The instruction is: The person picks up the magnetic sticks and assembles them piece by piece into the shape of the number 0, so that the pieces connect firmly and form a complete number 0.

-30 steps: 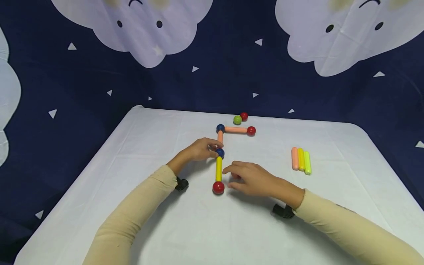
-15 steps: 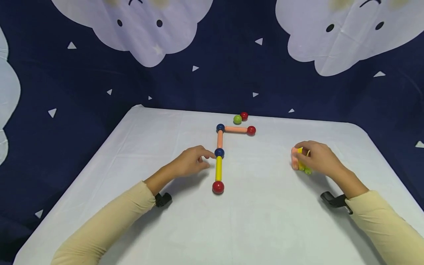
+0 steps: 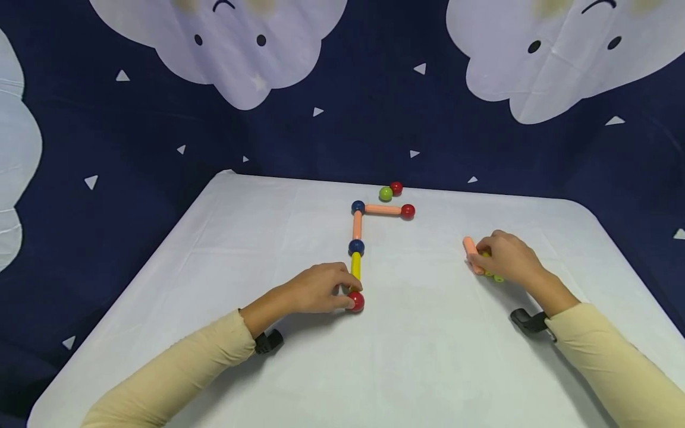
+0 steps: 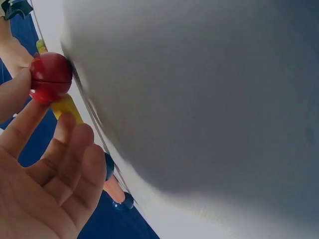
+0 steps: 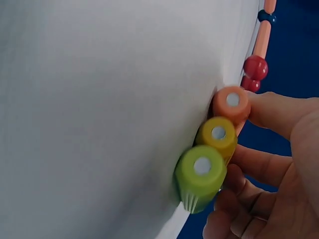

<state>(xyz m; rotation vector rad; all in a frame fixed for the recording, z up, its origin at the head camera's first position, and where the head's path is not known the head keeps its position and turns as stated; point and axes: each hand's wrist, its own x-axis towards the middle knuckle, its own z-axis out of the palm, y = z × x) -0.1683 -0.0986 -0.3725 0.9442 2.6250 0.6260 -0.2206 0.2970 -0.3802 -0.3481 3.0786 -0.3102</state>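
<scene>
My left hand [image 3: 318,288] pinches a red ball [image 4: 51,74] between thumb and index finger, at the near end of a yellow stick [image 3: 355,266]. That stick meets a blue ball [image 3: 356,247], then an orange stick [image 3: 357,224] and a far blue ball [image 3: 358,207]. At the right, my right hand [image 3: 508,255] pinches a loose orange magnetic stick [image 5: 232,107], its thumb on the near side. Beside it lie a yellow stick [image 5: 219,138] and a lime-green stick [image 5: 202,172], largely covered by the hand in the head view.
From the far blue ball another orange stick [image 3: 383,210] runs right to a red ball [image 3: 408,211]. Behind them a green ball [image 3: 385,194] touches a loose red ball [image 3: 396,188]. A white cloth [image 3: 423,351] covers the table, with a dark patterned curtain [image 3: 374,137] beyond.
My right hand has gone from beside the chain to the loose sticks, where the orange one now lies tilted. My left hand has moved from the middle blue ball to the near red ball.
</scene>
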